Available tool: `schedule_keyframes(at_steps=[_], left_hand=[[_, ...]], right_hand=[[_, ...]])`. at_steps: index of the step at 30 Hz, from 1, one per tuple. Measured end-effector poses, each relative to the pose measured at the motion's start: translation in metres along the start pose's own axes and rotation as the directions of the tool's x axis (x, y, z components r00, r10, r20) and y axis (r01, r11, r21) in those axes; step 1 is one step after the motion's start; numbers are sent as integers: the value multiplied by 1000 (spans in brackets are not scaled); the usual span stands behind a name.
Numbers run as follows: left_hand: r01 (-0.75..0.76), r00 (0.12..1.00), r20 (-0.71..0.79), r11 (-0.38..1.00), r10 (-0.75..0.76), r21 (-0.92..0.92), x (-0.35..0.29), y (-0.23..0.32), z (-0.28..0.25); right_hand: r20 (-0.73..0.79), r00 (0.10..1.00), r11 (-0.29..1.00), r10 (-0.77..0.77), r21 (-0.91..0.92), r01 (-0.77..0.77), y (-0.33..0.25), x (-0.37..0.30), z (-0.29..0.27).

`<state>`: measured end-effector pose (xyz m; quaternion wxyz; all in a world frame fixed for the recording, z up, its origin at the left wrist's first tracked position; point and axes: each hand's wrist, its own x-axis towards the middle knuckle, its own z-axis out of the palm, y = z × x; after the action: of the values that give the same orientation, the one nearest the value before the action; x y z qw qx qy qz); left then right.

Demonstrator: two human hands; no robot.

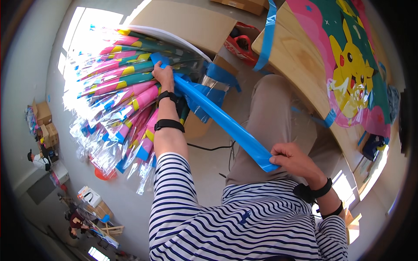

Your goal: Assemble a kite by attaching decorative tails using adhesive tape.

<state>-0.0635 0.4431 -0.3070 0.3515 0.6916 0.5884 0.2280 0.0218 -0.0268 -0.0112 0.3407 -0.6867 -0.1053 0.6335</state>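
A long strip of shiny blue plastic film (222,116) runs stretched in a slant between my two hands. My right hand (294,161) pinches its lower end between thumb and fingers, above my lap. My left hand (164,75) is closed on its upper end, where more blue film bunches up. Just beneath that hand fans out a thick bundle of clear-wrapped pink, green and yellow printed plastic pieces (135,93), lying against a cardboard box. Crumpled blue film (204,108) hangs on the box beside the bundle.
On my right stands a wooden table (285,48) bearing a printed plastic sheet (352,65) with a yellow cartoon figure. Blue strips (266,39) hang off its edge. Ahead are a large cardboard box (187,19) and a red bag (241,45). People and boxes are far left.
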Motion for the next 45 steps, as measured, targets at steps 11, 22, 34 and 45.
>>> schedule_keyframes(at_steps=[11,22,34,45], left_hand=[[-52,999,4,994,52,94,8,5,-25],[251,687,706,854,174,-456,-214,95,-91],[-125,-316,847,866,427,-484,-346,276,-102],[-479,-4,920,807,392,-346,-308,321,-91]], right_hand=[[-21,996,983,82,169,-77,50,-49,-32],[11,994,970,-111,219,106,55,-55,-28],[-240,911,936,-335,27,351,62,-152,-74],[-659,728,972,-190,-22,234,228,-233,-92]])
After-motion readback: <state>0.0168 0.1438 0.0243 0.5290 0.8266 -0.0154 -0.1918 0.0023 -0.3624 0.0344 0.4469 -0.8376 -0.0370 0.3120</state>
